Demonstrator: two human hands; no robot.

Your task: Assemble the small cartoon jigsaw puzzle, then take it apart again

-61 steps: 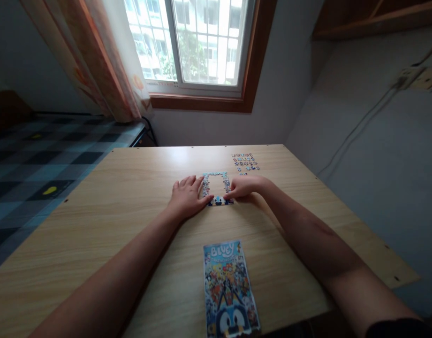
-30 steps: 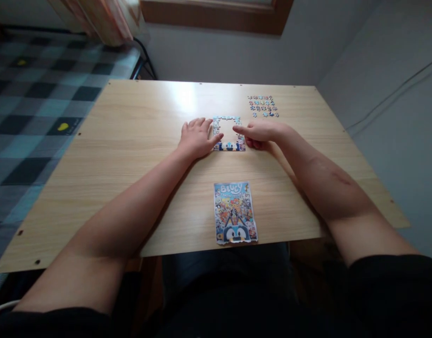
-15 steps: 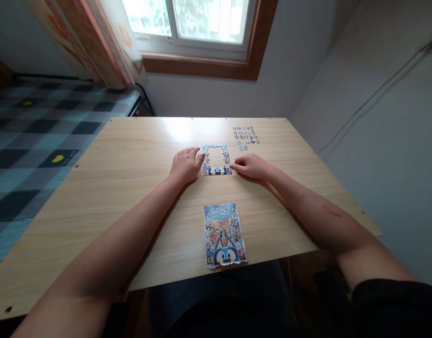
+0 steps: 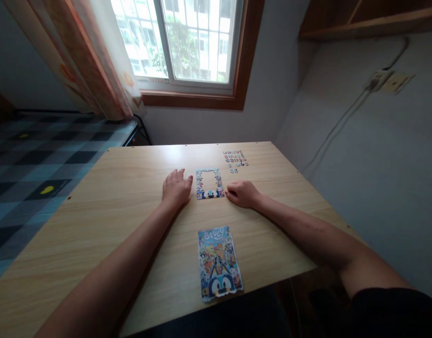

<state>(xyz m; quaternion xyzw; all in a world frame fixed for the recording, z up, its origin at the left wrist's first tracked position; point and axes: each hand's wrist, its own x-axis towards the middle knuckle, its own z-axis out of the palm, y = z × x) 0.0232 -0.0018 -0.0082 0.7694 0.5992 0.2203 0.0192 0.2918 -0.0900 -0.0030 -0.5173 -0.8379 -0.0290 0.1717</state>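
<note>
A rectangular jigsaw puzzle border [image 4: 199, 188] lies assembled on the wooden table, and bare tabletop shows inside it. My left hand [image 4: 177, 188] rests palm down just left of the border, fingers spread, holding nothing. On the other side, my right hand [image 4: 243, 193] lies with its fingers curled in, close to the border's lower right corner. No piece shows in it. Several loose puzzle pieces [image 4: 236, 158] are set out in rows beyond my right hand. Nearer to me is a Bluey picture sheet [image 4: 220, 263] with a ragged lower edge.
The table [image 4: 131, 188] reaches toward a window [image 4: 198, 42] with an orange curtain [image 4: 96, 61]. A bed with a checked cover [image 4: 61, 159] stands at the left. On the right wall a cable [image 4: 337, 124] hangs from a socket [image 4: 381, 80].
The view has tilted upward, so the table sits lower in the picture. My left hand has drawn slightly away from the border. My right index finger has curled back from the border's corner.
</note>
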